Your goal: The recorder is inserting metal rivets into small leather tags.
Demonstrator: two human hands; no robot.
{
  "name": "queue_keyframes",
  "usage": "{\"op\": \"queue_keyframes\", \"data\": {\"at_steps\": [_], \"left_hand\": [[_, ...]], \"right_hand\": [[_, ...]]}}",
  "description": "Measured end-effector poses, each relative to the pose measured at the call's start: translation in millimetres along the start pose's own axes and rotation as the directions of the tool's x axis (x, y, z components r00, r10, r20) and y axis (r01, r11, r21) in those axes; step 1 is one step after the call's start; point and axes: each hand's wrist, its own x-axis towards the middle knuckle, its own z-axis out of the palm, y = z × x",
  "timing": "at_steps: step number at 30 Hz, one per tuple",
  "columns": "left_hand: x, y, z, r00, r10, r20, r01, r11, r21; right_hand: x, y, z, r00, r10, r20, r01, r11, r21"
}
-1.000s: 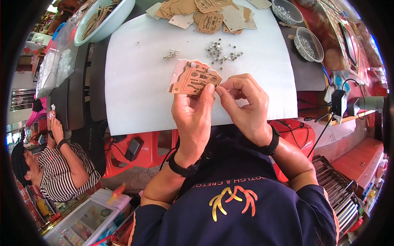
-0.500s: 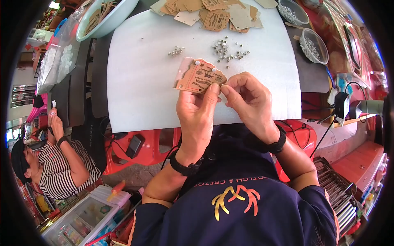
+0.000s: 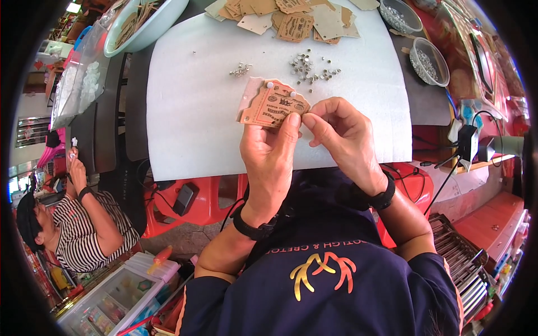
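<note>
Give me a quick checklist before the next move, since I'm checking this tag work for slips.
1. Left hand grips the brown tags firmly: ok.
2. Right hand fingertips at the tags' right edge: ok.
3. Whether the right fingers hold a small metal piece: cannot tell.
4. Loose metal pieces within reach on the white mat: ok.
5. Spare tags piled at the mat's far edge: ok.
6. Tags squarely stacked: not ok, a pale one sticks out to the left.

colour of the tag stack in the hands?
Tan-brown with dark print, on the tag stack; head view.
</note>
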Motion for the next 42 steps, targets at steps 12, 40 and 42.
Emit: {"op": "queue_keyframes", "data": {"at_steps": [12, 40, 42], "left_hand": [[-3.7, 4.4, 5.8, 1.000, -0.030, 0.002, 0.030, 0.999, -0.039], [9.6, 16.4, -12.9, 0.846, -0.370, 0.384, 0.374, 0.925, 0.069], [11.2, 25.3, -7.4, 0.837, -0.392, 0.383, 0.379, 0.919, 0.111]], "right_hand": [[1.0, -1.4, -3.8, 0.963, -0.268, -0.007, 0.263, 0.949, -0.172], [-1.3, -49.0, -58.7, 0.867, 0.293, 0.404, -0.192, 0.943, -0.272], [-1.1, -62.8, -69.1, 0.844, 0.362, 0.396, -0.232, 0.911, -0.340]]}}
